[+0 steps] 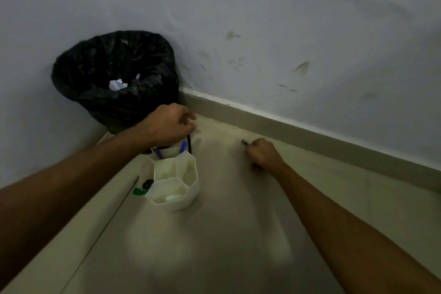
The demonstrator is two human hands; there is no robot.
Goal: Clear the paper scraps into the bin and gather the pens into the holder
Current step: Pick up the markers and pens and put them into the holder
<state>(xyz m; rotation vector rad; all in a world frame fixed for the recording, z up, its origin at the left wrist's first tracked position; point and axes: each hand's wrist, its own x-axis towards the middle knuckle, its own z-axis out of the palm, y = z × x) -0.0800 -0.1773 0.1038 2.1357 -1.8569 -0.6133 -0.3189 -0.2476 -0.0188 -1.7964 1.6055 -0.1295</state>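
Left hand (170,124) grips thin black pen (189,144) above white plastic honeycomb holder (171,184) near desk's left edge; right hand (263,154) fisted around dark pen (244,142).

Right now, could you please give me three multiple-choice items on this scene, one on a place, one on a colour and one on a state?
1. Where does the bin stand?
A. against the wall, behind the holder
B. right of the right hand
C. inside the holder

2. What colour is the bin's liner?
A. white
B. black
C. blue

3. What is the right hand doing?
A. lying flat and open
B. closed around a dark pen
C. resting in the bin

Answers:
1. A, it sits at the wall beyond the white holder.
2. B, the bag is glossy black.
3. B, a pen tip sticks out of the fist.
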